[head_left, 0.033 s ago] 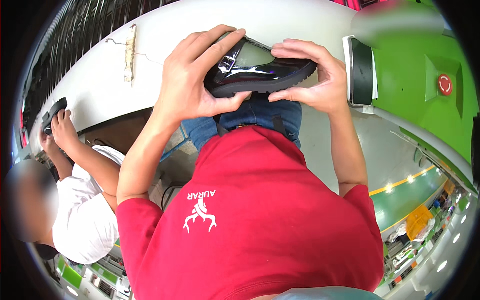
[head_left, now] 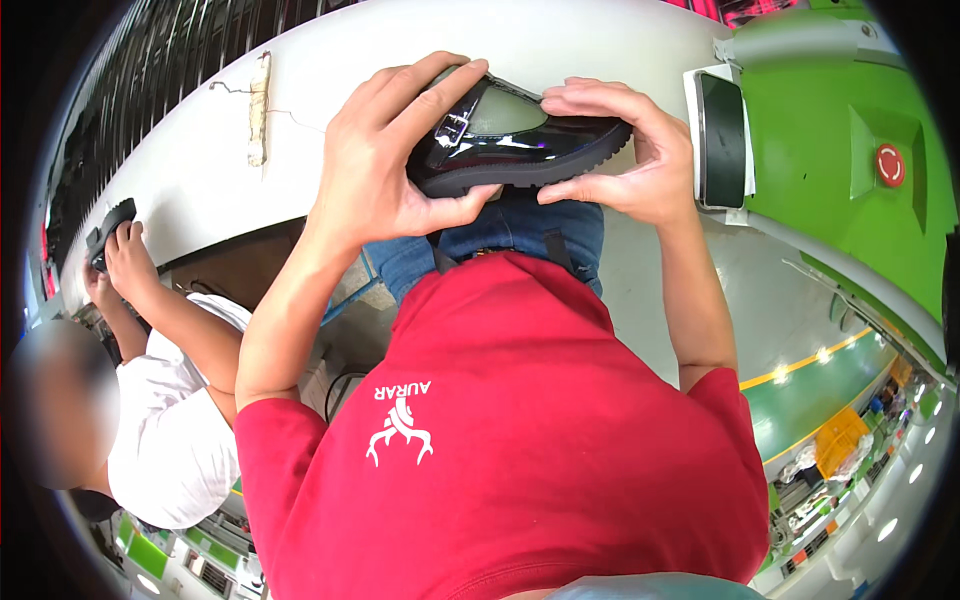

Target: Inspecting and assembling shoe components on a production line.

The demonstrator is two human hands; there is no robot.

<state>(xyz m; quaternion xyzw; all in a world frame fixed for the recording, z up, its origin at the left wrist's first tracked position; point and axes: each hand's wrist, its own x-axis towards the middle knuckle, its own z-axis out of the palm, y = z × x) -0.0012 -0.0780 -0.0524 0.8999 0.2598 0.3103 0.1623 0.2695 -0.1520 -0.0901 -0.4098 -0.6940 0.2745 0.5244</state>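
Between my two hands is a glossy black shoe point(head_left: 510, 150) with a buckled strap, a silver buckle and a chunky ridged black sole. A grey-green area shows at its opening. My left hand point(head_left: 375, 155) is closed around the buckle end, fingers over the top and thumb along the sole. The other end sits in my right hand point(head_left: 640, 155), its fingers over the upper and its thumb under the sole. The shoe is held on its side, its sole toward my body, above the near edge of the white worktable point(head_left: 570, 45).
A thin wrapped stick with wire point(head_left: 259, 110) lies on the table. At right stands a green machine point(head_left: 820, 150) with a red button point(head_left: 890, 166) and a black pad point(head_left: 721, 140) beside it. On the left, a co-worker in white point(head_left: 175, 430) holds another black shoe point(head_left: 112, 228).
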